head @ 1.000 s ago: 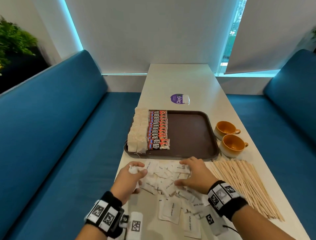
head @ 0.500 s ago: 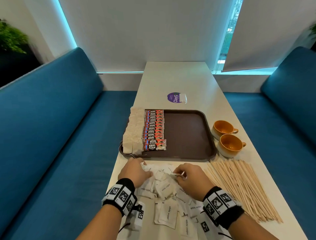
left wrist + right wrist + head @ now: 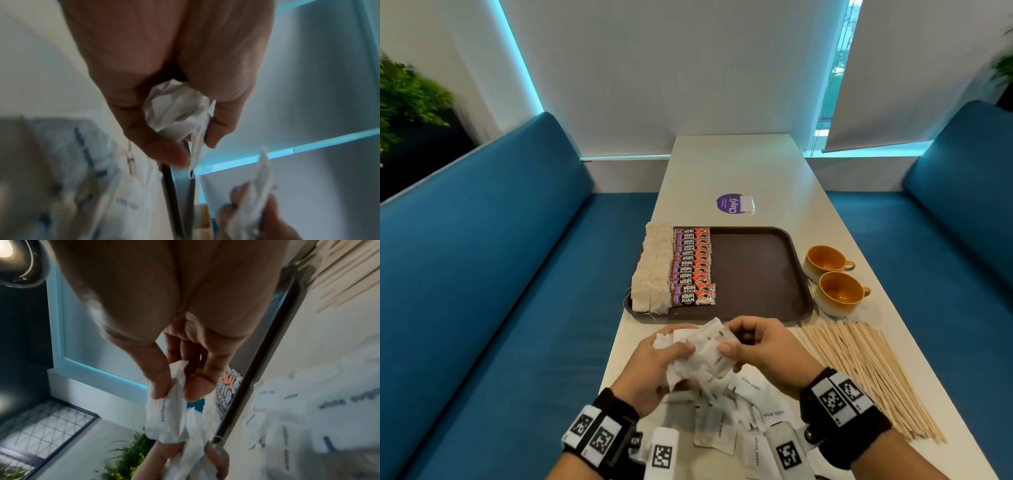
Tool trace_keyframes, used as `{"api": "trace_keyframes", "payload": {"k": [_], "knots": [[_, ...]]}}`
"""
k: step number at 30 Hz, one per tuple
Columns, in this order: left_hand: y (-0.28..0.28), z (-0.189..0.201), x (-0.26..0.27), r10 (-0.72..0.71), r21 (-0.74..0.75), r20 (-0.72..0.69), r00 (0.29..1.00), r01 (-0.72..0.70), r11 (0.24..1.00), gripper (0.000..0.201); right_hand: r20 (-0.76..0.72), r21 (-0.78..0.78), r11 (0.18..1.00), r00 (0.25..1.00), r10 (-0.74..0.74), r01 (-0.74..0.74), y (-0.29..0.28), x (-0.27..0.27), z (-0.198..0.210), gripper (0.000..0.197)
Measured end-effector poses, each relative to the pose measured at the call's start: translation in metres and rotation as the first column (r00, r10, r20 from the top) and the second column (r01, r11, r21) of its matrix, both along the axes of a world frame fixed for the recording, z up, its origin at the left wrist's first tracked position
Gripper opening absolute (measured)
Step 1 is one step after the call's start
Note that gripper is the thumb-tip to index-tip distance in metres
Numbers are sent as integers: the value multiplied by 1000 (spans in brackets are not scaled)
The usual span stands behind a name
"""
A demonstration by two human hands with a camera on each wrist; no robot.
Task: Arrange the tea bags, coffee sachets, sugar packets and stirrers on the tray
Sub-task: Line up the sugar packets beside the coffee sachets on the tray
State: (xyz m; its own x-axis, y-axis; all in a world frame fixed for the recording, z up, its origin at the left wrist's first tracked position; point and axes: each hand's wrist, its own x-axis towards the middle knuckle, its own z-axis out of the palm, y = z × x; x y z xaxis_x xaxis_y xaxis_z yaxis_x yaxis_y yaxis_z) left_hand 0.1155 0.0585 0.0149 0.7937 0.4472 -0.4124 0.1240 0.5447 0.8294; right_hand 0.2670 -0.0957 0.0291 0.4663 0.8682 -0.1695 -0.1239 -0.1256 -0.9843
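Observation:
A brown tray (image 3: 763,274) holds a column of beige tea bags (image 3: 650,270) at its left and a column of red coffee sachets (image 3: 692,265) beside them. Just in front of the tray my left hand (image 3: 659,363) grips a bunch of white sugar packets (image 3: 705,349) (image 3: 174,112), lifted off the table. My right hand (image 3: 760,346) pinches one packet (image 3: 164,417) of that bunch between thumb and fingers. More white sugar packets (image 3: 743,414) lie loose on the table under my hands. Wooden stirrers (image 3: 866,373) lie in a heap to the right.
Two orange cups (image 3: 835,277) stand right of the tray. A purple sticker (image 3: 732,204) lies on the white table (image 3: 739,164) beyond the tray. Blue benches (image 3: 482,274) run along both sides. The tray's right half is bare.
Both hands were flat on the packet pile a second ago. They have gathered a bunch of packets and lifted it off the table, closing together.

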Motion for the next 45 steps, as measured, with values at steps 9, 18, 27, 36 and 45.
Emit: {"api": "trace_keyframes", "payload": {"k": [9,18,27,36,45], "knots": [[-39,-4,-8,63,-568,143,988,30,822,57,32,-77,993,996,-83,85,4,-16,-5,22],[-44,-10,-6,110,-522,160,981,-11,853,42,-6,-76,981,984,-180,179,2,-20,-5,14],[-37,-18,-10,137,-496,152,979,-45,867,42,-278,-19,930,892,-357,366,3,-1,13,19],[-10,-21,-4,274,-447,71,959,-215,868,37,145,-140,936,942,-302,322,49,84,25,21],[22,-25,9,331,-518,45,943,-261,815,79,659,-303,852,740,-136,427,166,212,-2,31]]}}
